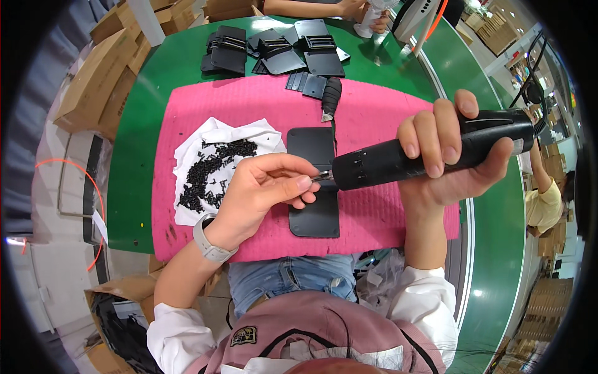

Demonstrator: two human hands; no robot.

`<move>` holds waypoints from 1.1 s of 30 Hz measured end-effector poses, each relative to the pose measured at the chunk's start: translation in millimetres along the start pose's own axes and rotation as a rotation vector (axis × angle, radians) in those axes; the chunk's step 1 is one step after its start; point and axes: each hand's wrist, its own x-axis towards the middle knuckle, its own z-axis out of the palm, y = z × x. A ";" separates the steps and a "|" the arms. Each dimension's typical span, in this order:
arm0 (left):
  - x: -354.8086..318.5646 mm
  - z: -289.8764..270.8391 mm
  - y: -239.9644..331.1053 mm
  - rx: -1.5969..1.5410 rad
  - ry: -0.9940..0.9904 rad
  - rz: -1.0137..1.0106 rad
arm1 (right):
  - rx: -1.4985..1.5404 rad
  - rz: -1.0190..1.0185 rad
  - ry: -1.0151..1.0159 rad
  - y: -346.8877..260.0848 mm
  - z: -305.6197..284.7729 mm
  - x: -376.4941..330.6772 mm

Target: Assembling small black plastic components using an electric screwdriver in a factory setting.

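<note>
My right hand (pixel 445 153) is wrapped round a black electric screwdriver (pixel 374 166), held almost level with its bit pointing left. At the metal bit (pixel 325 176), the thumb and fingers of my left hand (pixel 258 187) are pinched together. Whatever sits between those fingertips is too small to make out. Beneath both lies a flat black metal part (pixel 313 221) with rounded corners, its middle partly hidden by hand and tool. Beside my left hand, many small black screws (pixel 202 177) are spread over a crumpled white cloth (pixel 268 138).
A pink foam mat (pixel 374 227) covers part of the green table (pixel 134 187). Stacked black hinged brackets (pixel 227 50) stand along its far side, near a black-wrapped tool (pixel 332 100). Another person's hand (pixel 379 23) shows at the far edge. Cardboard boxes (pixel 93 87) stand left.
</note>
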 end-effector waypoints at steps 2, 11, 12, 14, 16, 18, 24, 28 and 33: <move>-0.3 -1.7 -2.1 0.006 0.006 0.006 | 0.001 0.005 0.012 2.2 -3.6 -0.3; -0.9 -4.5 -5.2 0.019 0.021 0.016 | -0.027 0.012 -0.031 5.5 -4.2 -2.4; -0.8 -4.6 -5.8 0.041 0.013 0.026 | -0.033 0.014 -0.011 6.0 -0.4 -3.3; -1.4 -7.6 -7.1 0.049 0.010 0.029 | -0.037 0.019 0.011 7.4 -0.3 -4.3; -1.7 -9.4 -7.7 0.057 0.003 0.030 | -0.043 0.016 -0.070 8.5 -5.8 -5.2; -1.7 -9.0 -6.2 -0.017 0.006 -0.019 | -0.047 0.015 -0.044 8.9 -1.0 -5.4; -2.9 -9.9 -7.9 -0.009 -0.023 -0.023 | -0.005 0.024 -0.048 10.7 -0.3 -3.4; -1.5 10.3 -4.1 0.361 -0.024 0.241 | -0.028 0.124 -0.046 -1.2 -5.1 5.5; 5.1 4.9 -13.3 1.262 0.166 0.692 | -0.463 0.167 -0.101 -1.5 -8.1 5.2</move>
